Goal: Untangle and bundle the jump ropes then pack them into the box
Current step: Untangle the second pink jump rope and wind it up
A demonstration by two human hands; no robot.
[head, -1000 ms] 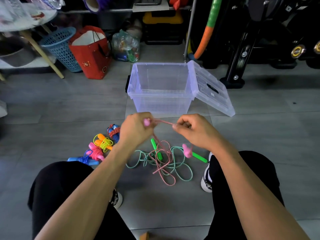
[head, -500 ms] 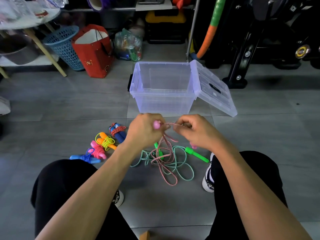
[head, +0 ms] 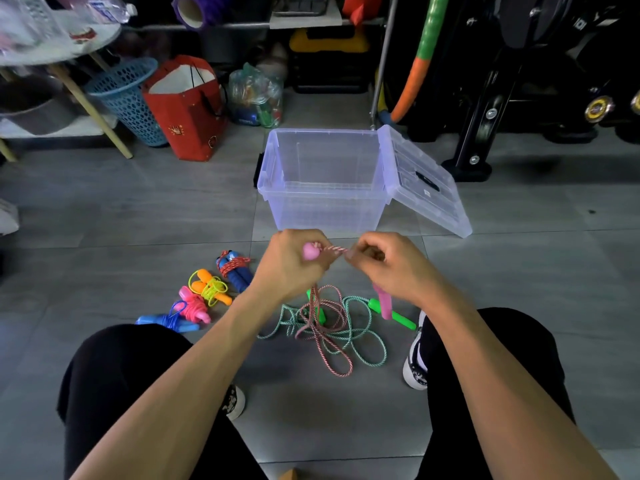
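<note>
Left hand: the left hand (head: 289, 263) is curled round a pink handle (head: 310, 251) of the pink-and-white rope (head: 325, 327), whose rounded end shows between thumb and fingers.
Right hand: the right hand (head: 388, 263) pinches the same rope's cord just beside that handle; a short stretch of cord runs between the two hands.
Pink-and-white rope: from the hands the cord hangs down to the floor (head: 138, 209) and lies in loose loops between the person's knees; its second pink handle (head: 385, 304) hangs below the right hand.
Green rope: the green-and-white rope (head: 363, 336) lies on the floor tangled with the pink-and-white cord; one green handle (head: 398, 315) rests near the right shoe (head: 414, 365), another green handle (head: 317, 306) is partly hidden behind the hanging cord.
Bundled ropes: four wound ropes lie on the floor to the left of the tangle: a blue-handled one with red cord (head: 235, 271), an orange-handled one with yellow cord (head: 209, 287), a pink one (head: 194, 304), and a blue one (head: 166, 320).
Box: the clear plastic box (head: 325, 181) stands open on the floor beyond the hands, with nothing visible inside; its lid (head: 426, 181) leans off the right side.
Background: a blue basket (head: 128, 98), a red bag (head: 188, 109) and black exercise equipment (head: 502, 81) stand behind the box.
</note>
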